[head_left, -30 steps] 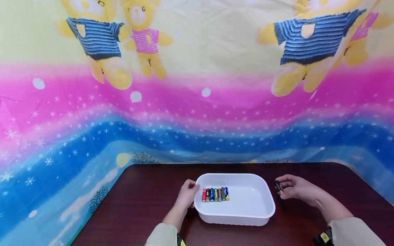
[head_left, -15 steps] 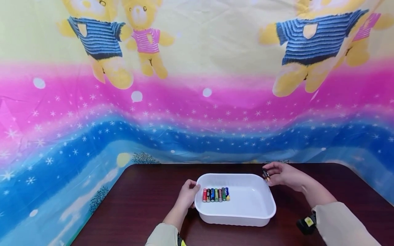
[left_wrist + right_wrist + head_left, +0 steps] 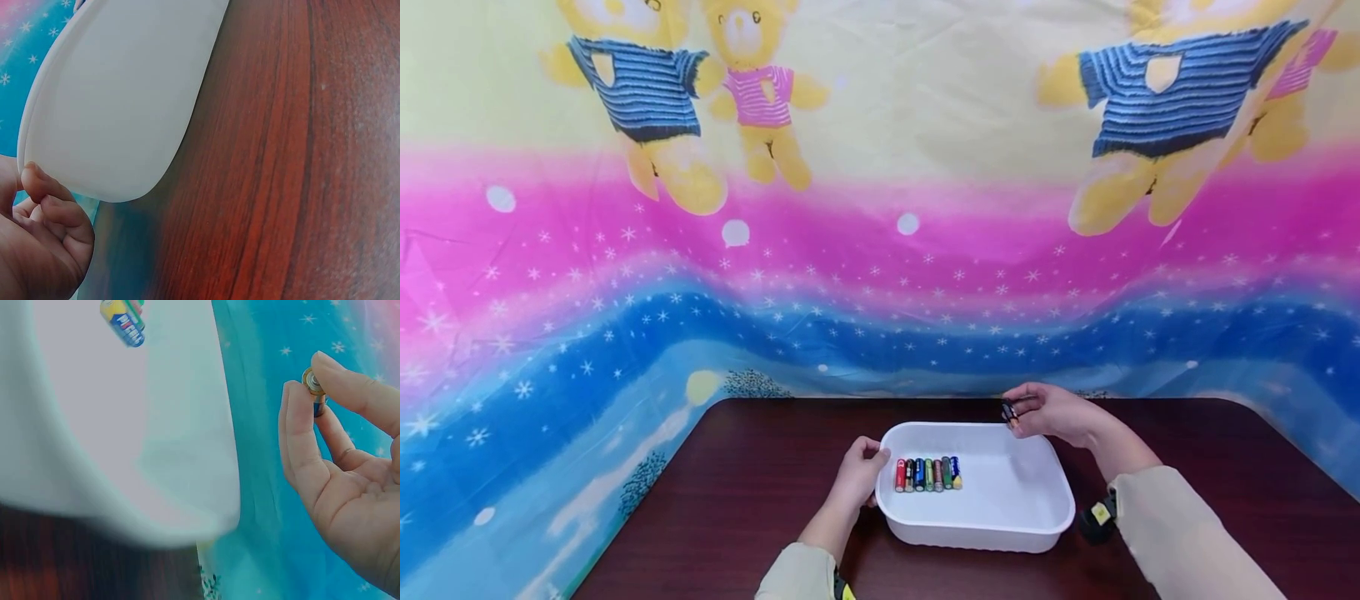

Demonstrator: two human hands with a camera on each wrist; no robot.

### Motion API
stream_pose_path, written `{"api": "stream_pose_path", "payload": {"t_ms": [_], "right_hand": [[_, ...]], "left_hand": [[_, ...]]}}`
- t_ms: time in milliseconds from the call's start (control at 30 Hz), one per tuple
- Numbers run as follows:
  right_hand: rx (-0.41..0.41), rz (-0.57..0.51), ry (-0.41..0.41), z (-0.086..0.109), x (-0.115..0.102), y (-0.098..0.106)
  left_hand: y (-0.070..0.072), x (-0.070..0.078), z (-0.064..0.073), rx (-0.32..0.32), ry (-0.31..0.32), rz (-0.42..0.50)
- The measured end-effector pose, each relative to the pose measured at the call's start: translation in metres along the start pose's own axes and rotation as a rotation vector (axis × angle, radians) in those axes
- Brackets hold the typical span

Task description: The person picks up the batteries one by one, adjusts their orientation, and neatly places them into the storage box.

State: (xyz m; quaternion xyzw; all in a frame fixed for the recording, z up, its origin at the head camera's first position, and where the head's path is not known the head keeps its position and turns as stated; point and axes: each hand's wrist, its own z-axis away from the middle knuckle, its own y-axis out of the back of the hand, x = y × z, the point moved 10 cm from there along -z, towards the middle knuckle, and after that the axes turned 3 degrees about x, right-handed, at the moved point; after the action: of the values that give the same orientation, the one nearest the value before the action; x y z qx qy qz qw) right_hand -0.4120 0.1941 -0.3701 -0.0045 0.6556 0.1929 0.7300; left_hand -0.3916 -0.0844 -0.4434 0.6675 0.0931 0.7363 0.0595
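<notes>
A white plastic tray [image 3: 970, 538] rests on the table. Inside its left half several batteries [image 3: 928, 475] of different colours lie side by side in a row. My left hand [image 3: 856, 473] grips the tray's left rim between thumb and fingers, with fingers curled against the outer wall [image 3: 125, 125] in the left wrist view. Over the tray's back rim, toward the right, my right hand [image 3: 1060, 414] pinches a black and copper battery [image 3: 1011, 414]. The right wrist view shows the end of this battery [image 3: 312, 381] between thumb and fingertips, apart from the tray.
The dark reddish-brown wooden table [image 3: 760, 483] extends around the tray. Behind it hangs a cloth [image 3: 880, 292] printed with bears and snowflakes. At the row's right end lies a blue and yellow battery [image 3: 127, 325], close to the middle of the tray.
My right hand has carried the black and copper battery leftward and up, from beside the tray's right end to over its back rim. The left hand stays at the left rim.
</notes>
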Motion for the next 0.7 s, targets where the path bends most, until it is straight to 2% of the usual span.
{"api": "stream_pose_path", "payload": {"t_ms": [267, 500, 600, 700], "right_hand": [[-0.047, -0.002, 0.014, -0.021, -0.002, -0.012], [-0.080, -0.065, 0.015, -0.033, 0.002, -0.016], [-0.090, -0.024, 0.001, -0.037, 0.008, -0.019], [-0.122, 0.106, -0.026, -0.038, 0.014, -0.029]], "left_hand": [[0.000, -0.001, -0.002, -0.002, -0.002, -0.017], [-0.001, -0.002, -0.002, 0.001, 0.020, -0.030], [0.000, -0.002, -0.002, 0.003, 0.022, -0.029], [0.001, -0.002, -0.002, 0.009, 0.019, -0.030]]}}
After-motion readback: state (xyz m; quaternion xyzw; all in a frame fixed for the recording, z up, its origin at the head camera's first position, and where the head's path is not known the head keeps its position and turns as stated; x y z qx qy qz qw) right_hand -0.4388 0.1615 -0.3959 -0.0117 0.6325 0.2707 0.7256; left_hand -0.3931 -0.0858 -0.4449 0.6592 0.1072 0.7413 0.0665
